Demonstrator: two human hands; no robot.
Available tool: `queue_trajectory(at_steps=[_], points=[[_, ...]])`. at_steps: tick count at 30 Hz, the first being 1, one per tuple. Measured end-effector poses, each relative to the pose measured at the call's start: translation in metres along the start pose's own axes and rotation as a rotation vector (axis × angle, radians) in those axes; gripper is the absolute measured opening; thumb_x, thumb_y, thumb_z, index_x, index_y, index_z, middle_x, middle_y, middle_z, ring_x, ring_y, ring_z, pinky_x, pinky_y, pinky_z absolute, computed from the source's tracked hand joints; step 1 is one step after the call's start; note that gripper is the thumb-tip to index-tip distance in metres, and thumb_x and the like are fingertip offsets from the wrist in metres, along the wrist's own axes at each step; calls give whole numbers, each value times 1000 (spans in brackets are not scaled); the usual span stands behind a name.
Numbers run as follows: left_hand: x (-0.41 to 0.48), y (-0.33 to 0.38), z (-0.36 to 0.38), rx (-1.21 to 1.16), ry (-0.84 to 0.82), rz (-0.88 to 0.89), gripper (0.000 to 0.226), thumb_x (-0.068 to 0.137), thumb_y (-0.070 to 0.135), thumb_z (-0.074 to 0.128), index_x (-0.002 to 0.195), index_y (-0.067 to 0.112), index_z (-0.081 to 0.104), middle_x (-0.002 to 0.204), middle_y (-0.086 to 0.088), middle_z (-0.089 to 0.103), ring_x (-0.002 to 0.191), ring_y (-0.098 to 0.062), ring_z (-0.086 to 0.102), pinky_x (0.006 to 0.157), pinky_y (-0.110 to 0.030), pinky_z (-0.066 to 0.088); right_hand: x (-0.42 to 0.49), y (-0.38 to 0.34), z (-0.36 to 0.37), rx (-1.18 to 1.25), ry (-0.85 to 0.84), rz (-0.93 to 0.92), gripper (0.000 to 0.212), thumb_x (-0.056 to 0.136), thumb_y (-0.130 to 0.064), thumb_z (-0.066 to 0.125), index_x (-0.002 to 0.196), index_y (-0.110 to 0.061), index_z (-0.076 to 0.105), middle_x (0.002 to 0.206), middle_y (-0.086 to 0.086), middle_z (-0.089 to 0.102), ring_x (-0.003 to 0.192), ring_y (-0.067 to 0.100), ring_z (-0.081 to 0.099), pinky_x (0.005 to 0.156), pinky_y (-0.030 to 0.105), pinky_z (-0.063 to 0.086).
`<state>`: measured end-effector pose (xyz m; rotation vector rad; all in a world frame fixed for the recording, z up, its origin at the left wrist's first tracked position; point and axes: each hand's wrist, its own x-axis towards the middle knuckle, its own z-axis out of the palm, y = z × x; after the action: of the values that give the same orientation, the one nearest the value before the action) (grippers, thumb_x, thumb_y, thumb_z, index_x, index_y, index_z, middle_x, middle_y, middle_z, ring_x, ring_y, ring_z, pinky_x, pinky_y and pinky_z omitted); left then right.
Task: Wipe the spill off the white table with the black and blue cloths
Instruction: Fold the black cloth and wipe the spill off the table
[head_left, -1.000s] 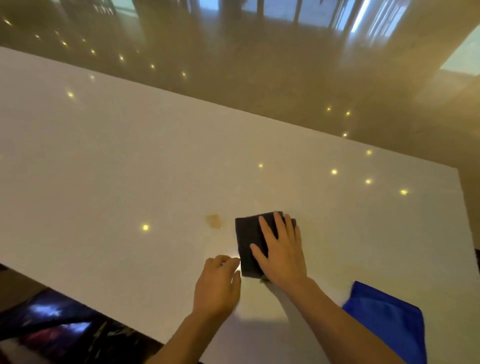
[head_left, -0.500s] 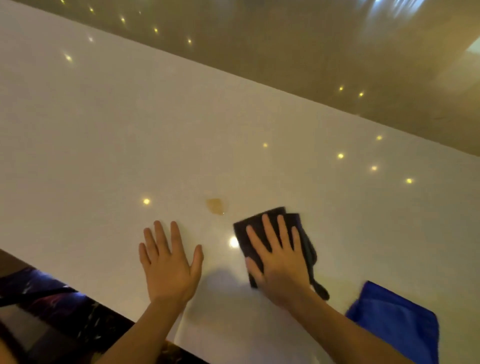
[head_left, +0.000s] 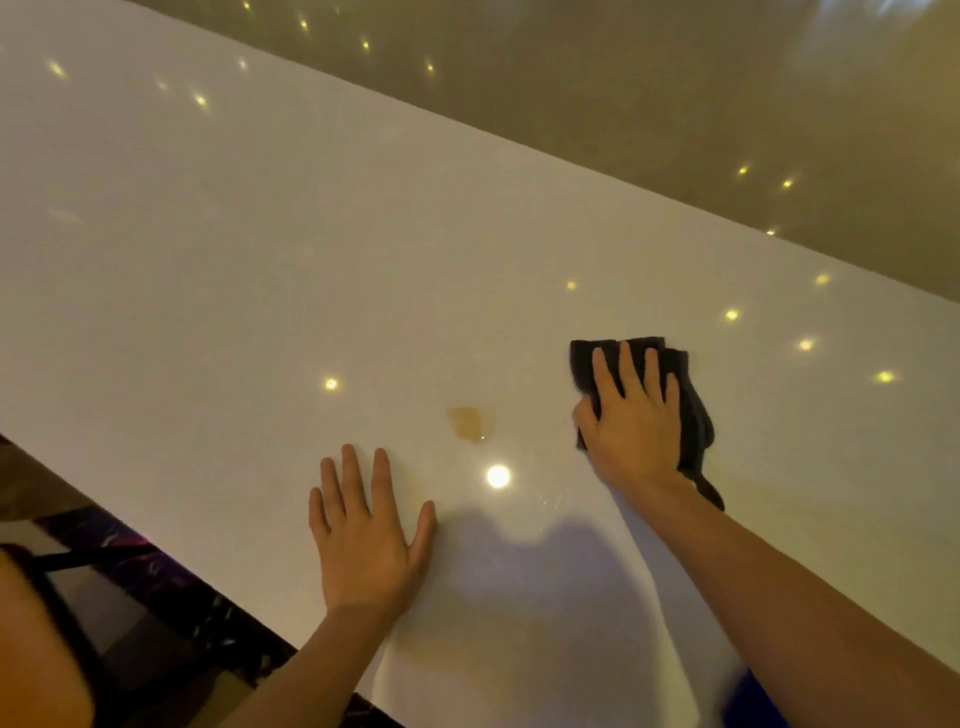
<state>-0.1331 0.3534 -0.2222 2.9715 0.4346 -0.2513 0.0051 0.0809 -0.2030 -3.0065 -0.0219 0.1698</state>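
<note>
Far left, a dark patterned floor (head_left: 171, 582) is showing below the counter edge, w/ a blurred orange-brown shape (head_left: 36, 649) at the bottom-left corner, too soft to identify. The white counter (head_left: 234, 249) is stretching diagonally across the view, glossy, w/ small ceiling-light reflections dotting it. Moving right, the left hand (head_left: 366, 540) is lying palm-down on the counter near its front edge, fingers (head_left: 350, 478) spread flat and open, gripping nothing. Just right of it and a bit further back, the spill (head_left: 467, 422) is sitting as a small amber puddle, apart from both hands, w/ a bright light reflection just in front of it. Further right, the right hand (head_left: 631, 421) is pressing down flat on the black cloth (head_left: 693, 415), fingers extended over it, not curled around it; the cloth is bunched, sticking out beyond the fingertips and along the hand's right side, clear of the spill. Bottom right, a sliver of the blue cloth (head_left: 753, 701) is peeking out beside the right forearm.
</note>
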Motion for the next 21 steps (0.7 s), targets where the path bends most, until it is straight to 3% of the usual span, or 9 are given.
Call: queue_trajectory(at_steps=[3,5,8,10,12,14,18,20,21], points=[[0,0,-1,-4,2,-6,81,91,70,17,156,22,12,166,-15,9,153,-36,-2,123,-52,4,-3,-3,-7,129,57,-67,64,97,-33,24,141,-2,57,146,27,55,140,49,45,117,63,33],[0,0,-1,-6,3,-7,81,92,70,17,156,22,12,166,-15,9,153,-35,-3,122,-51,5,-7,-13,-8,235,112,-48,51,102,-25,35,137,1,61,140,28,60,136,47,51,115,61,38],[0,0,-1,-15,-7,-15,82,91,72,18,157,23,9,167,-13,4,153,-32,-9,123,-51,2,-8,-55,-12,616,102,118,37,104,-14,49,138,-9,62,123,24,71,112,41,68,100,47,53],[0,1,-2,-12,-12,-23,83,90,73,16,157,24,7,167,-10,0,153,-31,-12,123,-49,-2,-1,-89,-12,840,-16,139,40,106,-18,44,143,-19,58,130,18,69,117,36,65,102,37,48],[0,1,-2,-26,-3,-33,84,90,75,16,157,26,6,167,-8,-2,153,-29,-13,123,-47,-5,2,-115,-1,675,-98,-121,46,107,-21,35,151,-27,47,154,7,52,145,28,42,121,33,25],[1,0,-1,-68,14,-44,82,90,74,16,157,27,6,167,-6,-3,153,-26,-13,123,-45,-6,-3,-126,15,273,-103,-379,52,105,-31,24,155,-31,38,165,-2,37,156,30,19,127,49,6],[1,-1,-4,-109,19,-23,74,95,63,11,157,23,12,166,-6,-1,153,-26,-11,124,-49,2,-4,-101,21,-25,-132,-781,60,102,-52,29,159,-36,27,168,4,28,155,41,19,123,66,10],[1,-1,-5,-108,12,-15,72,95,59,15,157,22,14,167,-8,1,153,-27,-12,124,-49,2,32,-85,19,-85,-78,-738,63,102,-56,29,161,-37,20,171,4,22,156,39,12,123,66,9],[1,-1,-5,-110,11,-11,71,95,57,18,157,22,16,167,-9,4,153,-27,-12,124,-49,2,55,-81,13,-102,-47,-586,63,103,-56,27,162,-36,17,172,5,18,157,39,9,123,66,8]])
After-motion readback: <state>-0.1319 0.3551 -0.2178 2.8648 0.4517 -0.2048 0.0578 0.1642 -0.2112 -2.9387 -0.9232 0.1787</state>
